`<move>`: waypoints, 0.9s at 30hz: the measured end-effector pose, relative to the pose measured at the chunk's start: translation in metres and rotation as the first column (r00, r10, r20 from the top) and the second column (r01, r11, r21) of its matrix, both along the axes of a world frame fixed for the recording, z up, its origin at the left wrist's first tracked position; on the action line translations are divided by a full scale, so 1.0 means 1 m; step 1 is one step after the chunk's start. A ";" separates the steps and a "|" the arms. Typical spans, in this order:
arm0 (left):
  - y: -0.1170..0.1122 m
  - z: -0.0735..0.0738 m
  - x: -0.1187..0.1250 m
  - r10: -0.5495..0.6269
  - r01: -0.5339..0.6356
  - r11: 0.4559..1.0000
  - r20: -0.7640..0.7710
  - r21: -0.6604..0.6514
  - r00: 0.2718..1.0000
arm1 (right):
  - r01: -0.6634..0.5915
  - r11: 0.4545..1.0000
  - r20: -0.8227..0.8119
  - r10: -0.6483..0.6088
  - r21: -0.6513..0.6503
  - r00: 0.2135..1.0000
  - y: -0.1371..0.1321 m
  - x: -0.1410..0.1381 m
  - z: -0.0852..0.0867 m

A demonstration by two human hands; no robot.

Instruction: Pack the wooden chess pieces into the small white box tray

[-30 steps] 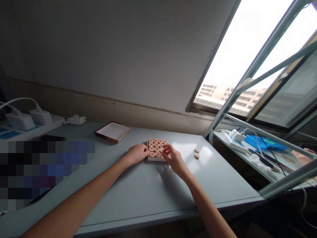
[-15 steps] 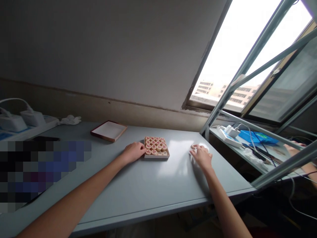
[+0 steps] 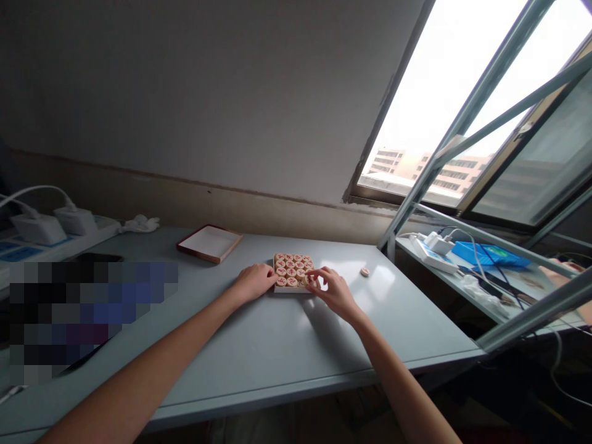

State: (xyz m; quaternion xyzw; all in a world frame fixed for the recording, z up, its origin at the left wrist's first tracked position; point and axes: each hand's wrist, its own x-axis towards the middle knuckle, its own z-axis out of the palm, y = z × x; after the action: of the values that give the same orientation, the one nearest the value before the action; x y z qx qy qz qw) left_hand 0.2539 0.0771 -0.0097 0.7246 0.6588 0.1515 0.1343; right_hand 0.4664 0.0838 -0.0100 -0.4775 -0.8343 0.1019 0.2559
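My left hand should brace the box at its left edge, though I can't tell whether its fingers grip; my right hand, fingers pinching a piece, should hold it level at the near right corner. Rightward, a loose piece lies on the shiny tabletop, the bright window beyond.
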 end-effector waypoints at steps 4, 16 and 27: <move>-0.001 0.000 0.001 0.004 -0.004 1.000 0.002 0.014 1.000 | 0.038 0.999 0.061 -0.039 0.021 0.997 -0.002 -0.009 -0.002; -0.003 0.002 0.002 0.021 -0.021 1.000 -0.005 -0.002 1.000 | 0.241 0.955 0.079 -0.258 0.174 0.963 0.020 0.018 -0.003; -0.003 0.003 0.001 0.010 -0.009 1.000 0.038 -0.018 0.999 | 0.417 0.907 0.024 -0.419 0.058 0.908 0.072 0.098 -0.021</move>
State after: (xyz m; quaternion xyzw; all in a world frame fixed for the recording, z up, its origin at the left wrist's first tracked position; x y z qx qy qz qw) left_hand 0.2553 0.0745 -0.0071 0.7172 0.6608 0.1600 0.1526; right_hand 0.5643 0.1555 -0.0315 -0.6400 -0.7195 0.0146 0.2691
